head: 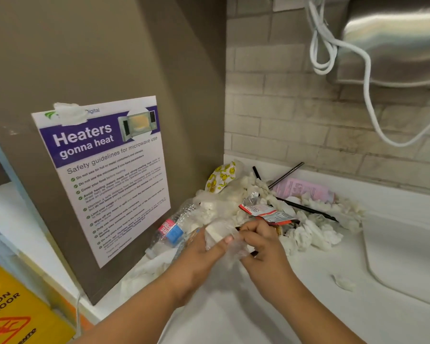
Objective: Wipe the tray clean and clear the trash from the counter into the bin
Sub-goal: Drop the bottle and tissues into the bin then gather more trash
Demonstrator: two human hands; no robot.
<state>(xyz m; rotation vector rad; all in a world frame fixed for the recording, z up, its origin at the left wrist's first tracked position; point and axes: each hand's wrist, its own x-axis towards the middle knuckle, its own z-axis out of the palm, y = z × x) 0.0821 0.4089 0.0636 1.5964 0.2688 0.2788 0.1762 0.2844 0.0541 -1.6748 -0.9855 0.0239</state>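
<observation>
Trash heap [305, 227] sits on the white bench [308, 314], pushed into the corner where the brown panel meets the tiled wall. It is mostly crumpled tissue, with a squashed water bottle [171, 232], a red snack wrapper [266, 214], black straws [308, 208] and a smiley-print paper [221, 176]. Left hand [204, 254] and right hand [261, 247] meet at the near edge of the heap, fingers of both curled and pinching one piece of clear film [230, 252]. The film looks weightless, limp and slippery, so it is likely best bunched before lifting. The tissue is soft and will shed bits (one stray scrap [343, 281] already lies apart). The bottle is light and springy; take it by the body. A microwave poster [109, 175] is taped to the panel, a steel dispenser [392, 40] with a white cord [368, 95] hangs above, and a yellow floor sign [15, 311] stands lower left. No bin in view; tray not identifiable.
</observation>
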